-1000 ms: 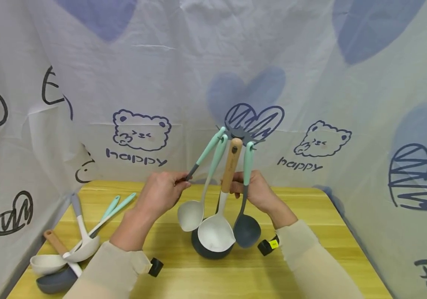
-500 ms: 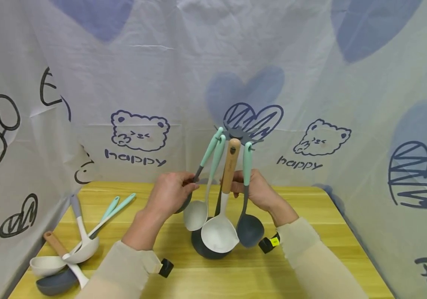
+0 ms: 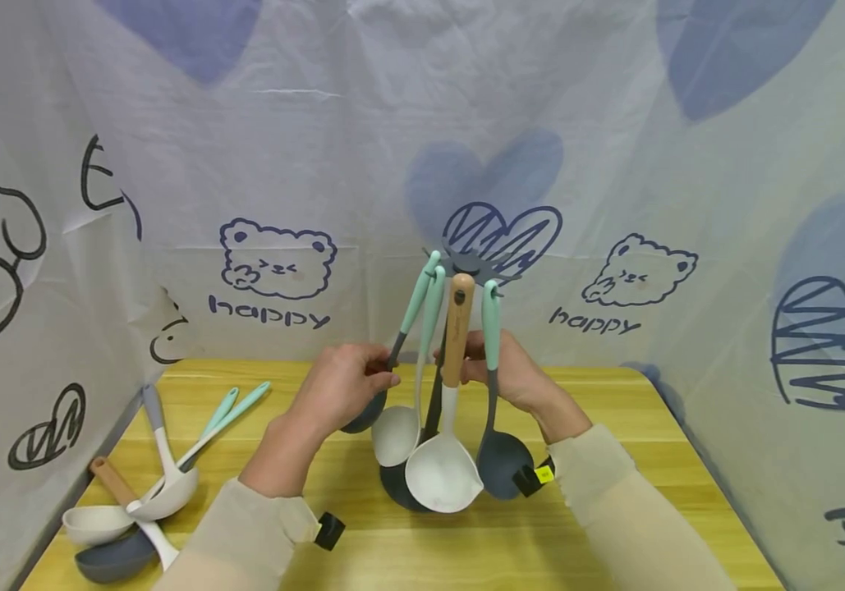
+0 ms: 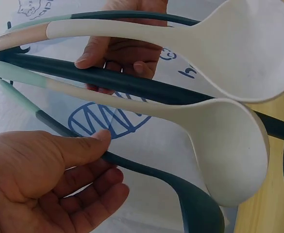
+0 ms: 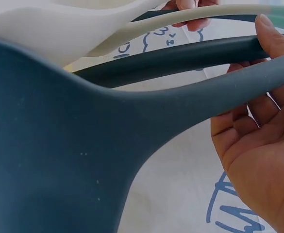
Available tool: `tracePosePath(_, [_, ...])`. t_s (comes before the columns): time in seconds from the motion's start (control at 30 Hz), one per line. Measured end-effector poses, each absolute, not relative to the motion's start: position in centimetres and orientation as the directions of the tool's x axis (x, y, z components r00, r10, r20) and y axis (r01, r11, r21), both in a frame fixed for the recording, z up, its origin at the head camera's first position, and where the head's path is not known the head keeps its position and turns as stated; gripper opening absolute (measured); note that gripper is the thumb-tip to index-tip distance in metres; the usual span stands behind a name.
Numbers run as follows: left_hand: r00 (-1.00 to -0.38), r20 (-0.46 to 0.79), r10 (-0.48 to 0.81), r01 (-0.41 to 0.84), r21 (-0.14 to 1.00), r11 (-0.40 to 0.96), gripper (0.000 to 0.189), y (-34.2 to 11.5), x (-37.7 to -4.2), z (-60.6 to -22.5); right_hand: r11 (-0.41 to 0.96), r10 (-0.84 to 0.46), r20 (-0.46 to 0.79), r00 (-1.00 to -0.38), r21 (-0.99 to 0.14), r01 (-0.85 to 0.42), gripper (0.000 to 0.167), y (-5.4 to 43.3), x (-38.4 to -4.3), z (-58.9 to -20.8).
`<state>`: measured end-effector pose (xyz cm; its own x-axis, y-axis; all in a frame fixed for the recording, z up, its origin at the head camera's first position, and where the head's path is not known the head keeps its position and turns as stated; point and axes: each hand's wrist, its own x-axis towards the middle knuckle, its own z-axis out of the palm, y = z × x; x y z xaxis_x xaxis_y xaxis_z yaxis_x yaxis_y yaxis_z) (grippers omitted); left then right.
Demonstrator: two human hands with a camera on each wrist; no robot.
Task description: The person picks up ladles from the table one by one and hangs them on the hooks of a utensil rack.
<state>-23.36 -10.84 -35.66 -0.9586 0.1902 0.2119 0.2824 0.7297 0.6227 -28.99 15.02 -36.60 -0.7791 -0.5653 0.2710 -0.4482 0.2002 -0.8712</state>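
Observation:
A dark utensil stand, with its round base [image 3: 400,490] on the table and a dark post [image 4: 146,87], has several ladles hanging from hooks on its top [image 3: 466,261]. My left hand [image 3: 337,386] pinches the dark shaft of a mint-handled ladle [image 4: 146,167] on the stand's left side. Behind the hanging ladles, my right hand [image 3: 512,379] grips the post between thumb and fingers. Around the front hang a white ladle [image 3: 396,437] with a mint handle, a white ladle [image 3: 443,478] with a wooden handle, and a dark ladle [image 3: 499,460] with a mint handle.
On the table's left lies a pile of loose ladles, among them a dark-bowled one [image 3: 115,560], a grey-handled white one [image 3: 171,492] and a wooden-handled one [image 3: 115,483]. A printed cloth [image 3: 392,164] hangs behind the yellow wooden table [image 3: 599,525].
My left hand has moved right with its ladle, whose dark bowl now shows below the hand. The bowls of the front ladles have swung to the right. My right hand stays on the post.

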Motion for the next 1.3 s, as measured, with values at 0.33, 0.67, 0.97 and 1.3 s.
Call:
tracePosePath(0.33, [-0.971,0.174,0.161,0.237,0.656,0.717,0.031,-11.7,-22.1,-35.8,0.193,-0.519,0.299,-0.801,-0.872,-0.450,0.024,14.4,-28.6,-37.1])
tracePosePath(0.67, [-0.987,0.137,0.085,0.160,0.749,0.642,0.042,-13.3,-19.3,-36.8,0.153,-0.473,0.368,-0.801,-0.861,-0.486,0.017,14.3,-28.3,-37.3])
tracePosePath(0.97, [-0.993,0.113,0.021,0.104,0.807,0.582,0.037,-14.6,-17.8,-38.2,0.190,-0.419,0.480,-0.771,-0.784,-0.591,0.013,14.1,-28.1,-37.3])
tracePosePath(1.3, [-0.995,0.100,0.015,0.091,0.816,0.570,0.033,-15.0,-17.5,-38.6,0.190,-0.426,0.526,-0.736,-0.743,-0.642,0.012,14.2,-27.8,-36.9])
